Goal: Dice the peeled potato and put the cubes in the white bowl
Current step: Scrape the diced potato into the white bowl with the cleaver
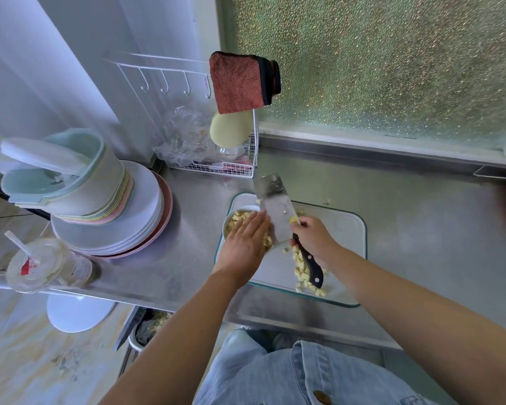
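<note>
Right hand (314, 241) grasps the black handle of the broad steel cleaver (275, 211), fingers curled round it. Left hand (246, 241) lies flat, fingers straight, against the blade above the round white bowl (227, 226).

Pale yellow potato cubes (237, 219) lie in the bowl.

Risk: a wide sweep could send cubes past the rim, or the palm could slide onto the edge.

The cubes have no long axis. The leftover strip (303, 273) runs towards the near edge of the green-rimmed white cutting board (342, 229).
</note>
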{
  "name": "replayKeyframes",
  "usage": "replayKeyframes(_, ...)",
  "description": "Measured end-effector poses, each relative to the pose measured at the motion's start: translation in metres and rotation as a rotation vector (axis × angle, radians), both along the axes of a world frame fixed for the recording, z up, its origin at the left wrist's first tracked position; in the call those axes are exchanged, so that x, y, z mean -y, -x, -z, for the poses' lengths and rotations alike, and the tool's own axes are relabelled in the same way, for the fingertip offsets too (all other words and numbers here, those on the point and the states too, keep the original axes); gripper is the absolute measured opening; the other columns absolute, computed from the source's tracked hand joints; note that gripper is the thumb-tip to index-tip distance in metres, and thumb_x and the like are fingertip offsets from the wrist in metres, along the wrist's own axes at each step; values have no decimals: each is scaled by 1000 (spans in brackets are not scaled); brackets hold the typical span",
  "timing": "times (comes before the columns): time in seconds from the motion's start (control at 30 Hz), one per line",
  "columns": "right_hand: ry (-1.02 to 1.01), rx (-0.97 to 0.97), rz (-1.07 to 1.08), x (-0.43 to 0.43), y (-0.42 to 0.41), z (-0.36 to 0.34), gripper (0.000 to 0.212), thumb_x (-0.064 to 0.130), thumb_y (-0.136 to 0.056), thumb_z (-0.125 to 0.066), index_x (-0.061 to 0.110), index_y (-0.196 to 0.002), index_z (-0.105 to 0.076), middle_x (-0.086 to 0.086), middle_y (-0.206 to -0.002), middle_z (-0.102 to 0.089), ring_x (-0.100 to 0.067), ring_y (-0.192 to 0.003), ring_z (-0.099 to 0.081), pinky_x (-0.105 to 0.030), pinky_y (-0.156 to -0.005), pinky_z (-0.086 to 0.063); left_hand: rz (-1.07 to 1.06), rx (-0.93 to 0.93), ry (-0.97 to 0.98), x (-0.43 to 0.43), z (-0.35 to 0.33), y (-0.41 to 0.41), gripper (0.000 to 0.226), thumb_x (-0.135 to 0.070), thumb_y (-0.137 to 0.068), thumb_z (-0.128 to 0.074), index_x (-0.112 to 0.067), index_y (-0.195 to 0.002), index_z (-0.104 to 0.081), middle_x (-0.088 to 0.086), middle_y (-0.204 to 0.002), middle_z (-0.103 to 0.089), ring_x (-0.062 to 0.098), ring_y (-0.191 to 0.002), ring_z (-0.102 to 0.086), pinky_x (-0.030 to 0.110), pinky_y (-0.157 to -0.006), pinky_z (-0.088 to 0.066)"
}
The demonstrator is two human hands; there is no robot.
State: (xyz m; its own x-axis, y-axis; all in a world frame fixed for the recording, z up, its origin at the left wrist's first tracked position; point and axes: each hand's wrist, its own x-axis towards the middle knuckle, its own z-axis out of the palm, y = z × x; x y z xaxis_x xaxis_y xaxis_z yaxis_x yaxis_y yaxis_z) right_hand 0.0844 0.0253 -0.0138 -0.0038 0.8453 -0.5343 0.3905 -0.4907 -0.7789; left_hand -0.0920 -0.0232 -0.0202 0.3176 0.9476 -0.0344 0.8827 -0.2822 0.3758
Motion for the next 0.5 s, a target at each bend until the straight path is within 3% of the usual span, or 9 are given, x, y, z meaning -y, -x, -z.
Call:
replayKeyframes(0.1, -8, -33, -48, 4, 4, -5, 28, 17, -96, -49, 12, -68, -49, -7, -55, -53, -23, -52, -50, -27, -48, -36, 81, -6, 8, -7, -8, -14, 64, -38, -94, -5, -16, -153, -15, -2, -160, -8, 14, -148, -3, 34, -121, -3)
replayKeyframes(0.17, -21, -39, -67, 5, 4, -7, 30, 14, -95, -50, 13, -65, -48, -5, -53, -49, -24, -54, -53, -29, -49, -36, 118, -59, 18, -8, -8, -18, 67, -42, -93, 1, -16, -153, -11, -3, -160, -3, 14, -148, 0, 33, -121, 2)
replayKeyframes(0.33, -56, 40, -24, 6, -13, -6, 35, 17, -95, -48, 16, -61, -41, -2, -50, -44, -22, -51, -48, -26, -48, -32, 23, -204, 28, 0, 2, -5, 53, -29, -105, -22, -12, -153, -8, 1, -161, -3, 17, -148, 1, 29, -116, 11)
replayKeyframes(0.4, -54, 59, -9, 6, -20, -7, 35, 18, -94, -48, 16, -61, -37, 0, -49, -42, -22, -53, -46, -26, -47, -29, -29, -222, 53, 4, 4, 6, 53, -29, -104, -22, -12, -153, -9, 2, -161, -4, 18, -148, -1, 31, -119, 6)
replayKeyframes(0.5, -43, 79, -59, 9, -24, -7, 33, 19, -93, -49, 13, -62, -38, -4, -52, -42, -22, -50, -48, -28, -48, -31, -55, -101, 16, 0, 4, 7, 54, -26, -102, -30, -11, -152, -19, 5, -160, -16, 20, -148, -11, 36, -121, -8)
